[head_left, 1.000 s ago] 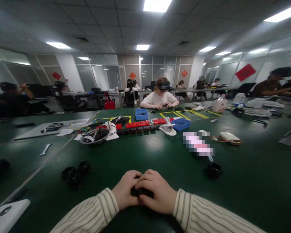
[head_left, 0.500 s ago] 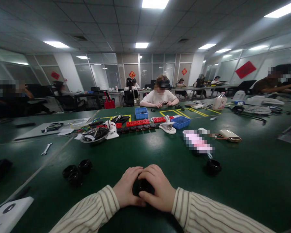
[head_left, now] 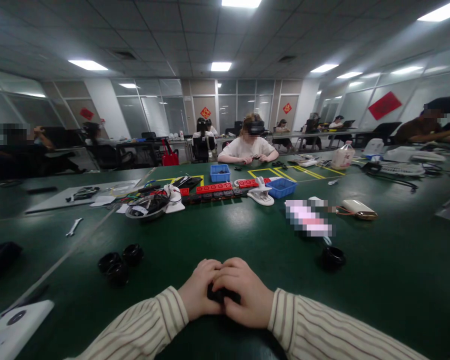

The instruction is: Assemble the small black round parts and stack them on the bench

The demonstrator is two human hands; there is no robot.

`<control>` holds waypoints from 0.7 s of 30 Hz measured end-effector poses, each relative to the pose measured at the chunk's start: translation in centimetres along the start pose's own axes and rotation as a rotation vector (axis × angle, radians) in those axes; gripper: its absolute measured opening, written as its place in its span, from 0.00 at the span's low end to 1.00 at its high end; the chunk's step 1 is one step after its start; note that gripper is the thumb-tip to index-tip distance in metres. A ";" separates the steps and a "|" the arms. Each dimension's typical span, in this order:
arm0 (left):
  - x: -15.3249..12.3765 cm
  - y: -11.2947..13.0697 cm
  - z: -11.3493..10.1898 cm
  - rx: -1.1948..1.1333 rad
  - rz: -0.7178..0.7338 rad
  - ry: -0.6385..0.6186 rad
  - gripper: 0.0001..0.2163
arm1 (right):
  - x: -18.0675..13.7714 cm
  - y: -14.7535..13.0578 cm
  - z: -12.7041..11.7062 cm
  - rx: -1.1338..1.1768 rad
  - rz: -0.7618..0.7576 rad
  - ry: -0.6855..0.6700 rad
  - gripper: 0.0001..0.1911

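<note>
Both hands are wrapped round a black round part [head_left: 224, 295] low in the middle of the view, close to the table's near edge. My left hand [head_left: 201, 290] grips it from the left, and my right hand [head_left: 246, 295] covers its right side and top. The fingers hide most of it. Off to the left, three black ring-like cups [head_left: 133, 254] stand close together on the green table [head_left: 232, 235]. Another black ring-like cup [head_left: 333, 258] sits to the right, below a pixelated pink item [head_left: 309, 218].
Across the middle lie a red and black row of sockets [head_left: 215, 188], a white clamp [head_left: 261, 194], blue bins [head_left: 281, 187] and a bowl of cables [head_left: 146, 207]. A wrench [head_left: 74, 227] lies left, a white panda-like box [head_left: 18, 325] near left. A person [head_left: 249, 145] sits opposite.
My hands have closed in a little over the black part, so less of it shows, and its dark opening is now covered. The whole view has shifted very slightly.
</note>
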State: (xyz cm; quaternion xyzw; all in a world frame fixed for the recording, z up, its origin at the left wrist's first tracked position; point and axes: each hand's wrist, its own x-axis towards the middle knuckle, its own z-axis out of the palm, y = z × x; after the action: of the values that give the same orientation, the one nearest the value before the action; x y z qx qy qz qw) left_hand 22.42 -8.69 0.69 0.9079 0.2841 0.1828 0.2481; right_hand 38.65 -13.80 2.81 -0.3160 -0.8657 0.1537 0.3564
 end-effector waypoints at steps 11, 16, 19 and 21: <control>-0.6 -0.2 0.1 0.069 -0.029 -0.026 0.41 | -0.1 -0.5 -0.4 0.017 0.012 0.041 0.14; -0.9 1.6 0.6 0.215 -0.108 0.193 0.37 | -0.1 -0.2 0.3 -0.134 0.220 0.074 0.17; -1.1 2.3 0.8 0.248 -0.160 0.215 0.28 | 0.0 -0.1 0.4 -0.170 0.265 0.037 0.12; -1.1 2.3 0.8 0.240 -0.165 0.198 0.23 | 0.1 -0.1 0.4 -0.157 0.250 0.038 0.09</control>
State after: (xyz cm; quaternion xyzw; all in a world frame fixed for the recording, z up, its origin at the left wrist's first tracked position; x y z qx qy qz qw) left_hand 22.95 -11.29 1.09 0.8822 0.4004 0.2154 0.1229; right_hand 38.31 -13.84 2.64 -0.4510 -0.8222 0.1229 0.3249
